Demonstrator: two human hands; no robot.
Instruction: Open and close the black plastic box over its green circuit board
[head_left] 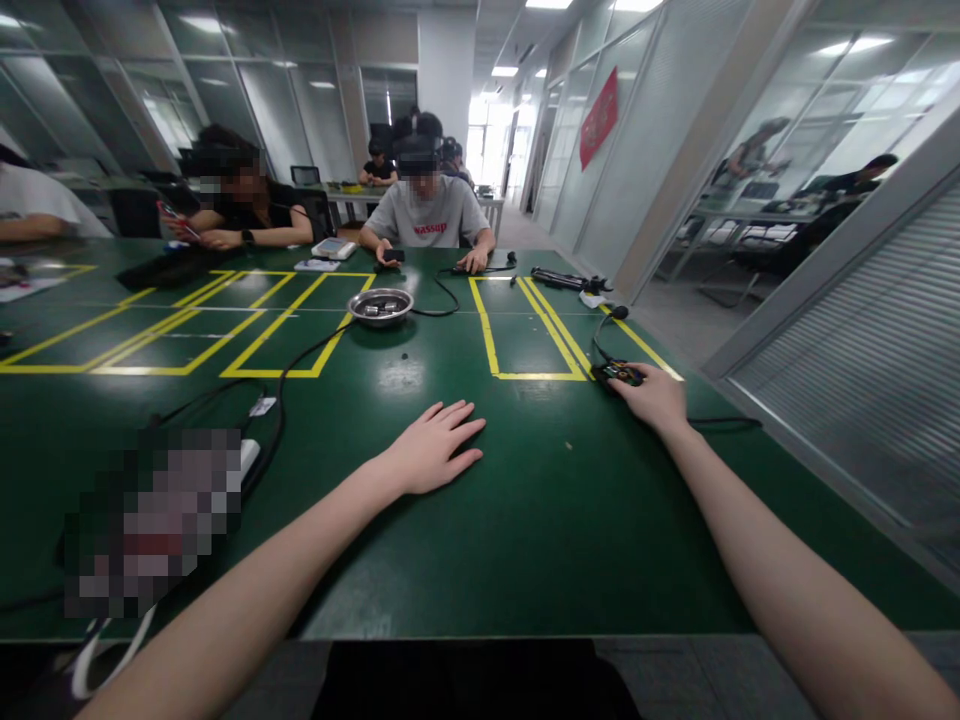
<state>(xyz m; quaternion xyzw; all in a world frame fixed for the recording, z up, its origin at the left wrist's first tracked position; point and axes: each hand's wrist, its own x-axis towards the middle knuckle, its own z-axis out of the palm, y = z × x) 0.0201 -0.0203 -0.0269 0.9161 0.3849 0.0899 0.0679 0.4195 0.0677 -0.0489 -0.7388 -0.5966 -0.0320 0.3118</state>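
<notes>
See the right hand (658,398) half curled around the right side of a black device (622,372), in contact by thumb and fingers; cannot tell the firmness of the grip. Find that device lying on the counter (525,520), toward the right-hand edge, just beside a corner of the yellow tape (540,377). See the left hand (439,450) palm down on the bare green surface, with loosely spread fingers, holding nothing, well apart from the device. For sound handling, take the device by its body, not by the thin stalk (597,335) or the round black tip (619,313), likely to bend under a careless push. Seat the thumb along the near side and the fingers over the top, pressing only enough to stop any sliding. Mind the black cable (724,422) to the right of the wrist (possibly joined to the device, though hidden there by the hand), and leave it slack to avoid a tug. Use the left hand as a flat brace, well clear of the metal bowl (381,320) farther across.
</notes>
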